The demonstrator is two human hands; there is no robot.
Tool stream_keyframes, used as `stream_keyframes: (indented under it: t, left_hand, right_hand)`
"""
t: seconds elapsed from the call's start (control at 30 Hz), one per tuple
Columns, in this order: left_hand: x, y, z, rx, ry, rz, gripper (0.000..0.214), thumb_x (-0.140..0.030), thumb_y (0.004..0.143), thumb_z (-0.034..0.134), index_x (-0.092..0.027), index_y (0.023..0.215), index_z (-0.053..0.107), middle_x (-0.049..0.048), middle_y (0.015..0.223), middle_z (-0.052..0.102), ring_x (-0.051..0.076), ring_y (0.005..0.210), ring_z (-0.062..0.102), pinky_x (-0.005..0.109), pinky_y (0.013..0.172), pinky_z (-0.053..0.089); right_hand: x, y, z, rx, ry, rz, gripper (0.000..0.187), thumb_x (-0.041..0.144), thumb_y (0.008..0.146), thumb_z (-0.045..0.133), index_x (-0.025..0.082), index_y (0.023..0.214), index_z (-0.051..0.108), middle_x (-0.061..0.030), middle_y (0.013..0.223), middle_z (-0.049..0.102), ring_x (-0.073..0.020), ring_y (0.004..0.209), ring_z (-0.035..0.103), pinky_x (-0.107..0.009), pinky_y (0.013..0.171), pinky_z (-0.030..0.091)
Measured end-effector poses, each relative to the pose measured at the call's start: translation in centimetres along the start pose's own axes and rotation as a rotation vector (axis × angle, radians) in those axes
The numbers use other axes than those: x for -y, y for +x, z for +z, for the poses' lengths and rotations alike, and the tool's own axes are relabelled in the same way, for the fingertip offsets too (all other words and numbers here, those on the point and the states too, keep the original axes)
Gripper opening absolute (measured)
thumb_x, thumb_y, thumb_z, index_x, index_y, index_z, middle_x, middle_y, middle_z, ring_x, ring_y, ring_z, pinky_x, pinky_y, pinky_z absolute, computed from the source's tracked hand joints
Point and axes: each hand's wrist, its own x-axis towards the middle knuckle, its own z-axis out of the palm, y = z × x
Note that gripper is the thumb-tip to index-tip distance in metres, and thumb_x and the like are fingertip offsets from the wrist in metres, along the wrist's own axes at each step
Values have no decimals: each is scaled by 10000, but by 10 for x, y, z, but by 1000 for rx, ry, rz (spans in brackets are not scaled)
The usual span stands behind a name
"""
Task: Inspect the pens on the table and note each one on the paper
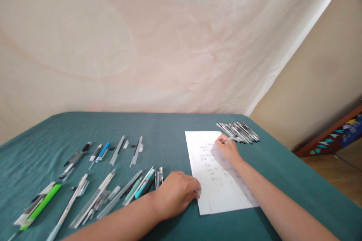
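My right hand [228, 150] is closed around a slim pen [228, 139], its tip end down at the upper part of a white sheet of paper [239, 195]. Rows of faint handwriting run down the sheet, too blurred to read. At the paper's left edge rests my left hand [178, 192], its fingers curled together with the fingertips on the margin. Just left of that hand lie several pens, among them a turquoise pen [145, 183] with a pattern, partly hidden behind my wrist.
A row of clear-barrelled pens [239, 131] lies beyond the sheet at the right. Across the left half are pen parts, a bright green pen barrel [41, 206], a blue pen piece [103, 152] and clear tubes [117, 150]. Green cloth [164, 131] covers the table; a pale curtain [169, 45] hangs behind.
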Motion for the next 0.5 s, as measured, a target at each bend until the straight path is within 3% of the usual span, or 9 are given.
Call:
stream_keyframes:
  t: [0.5]
  left_hand:
    - [-1, 1, -1, 10, 5, -11, 110, -268, 906, 494, -224, 874, 590, 1, 887, 687, 169, 819, 639, 246, 718, 419]
  right_hand:
    - [-3, 2, -1, -30, -64, -7, 112, 263, 701, 505, 195, 635, 564, 15, 535, 548, -150, 539, 495, -246, 511, 331]
